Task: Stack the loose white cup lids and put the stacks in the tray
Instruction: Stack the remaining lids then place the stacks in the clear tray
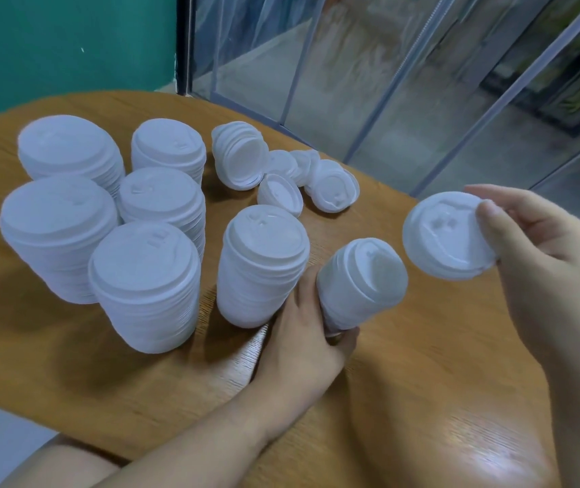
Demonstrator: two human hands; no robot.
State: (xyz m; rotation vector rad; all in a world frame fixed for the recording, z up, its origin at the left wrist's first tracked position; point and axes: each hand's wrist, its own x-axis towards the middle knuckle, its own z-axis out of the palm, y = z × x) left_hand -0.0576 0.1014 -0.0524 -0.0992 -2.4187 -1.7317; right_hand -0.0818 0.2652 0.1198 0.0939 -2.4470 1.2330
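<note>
My left hand (pixel 304 343) grips a short, tilted stack of white lids (pixel 360 281) from below, just above the wooden table (pixel 404 399). My right hand (pixel 542 255) pinches a single white lid (pixel 447 234) by its rim, held in the air up and to the right of that stack, its top side facing me. Loose white lids (pixel 316 177) lie in a heap at the table's far middle, some on edge. Several upright lid stacks (pixel 144 283) stand on the left half. No tray is in view.
One upright stack (pixel 262 265) stands right beside my left hand. Behind the table's far edge are clear plastic strip curtains (pixel 369 65) and a teal wall (pixel 63 44). Bare wood lies at the table's near right.
</note>
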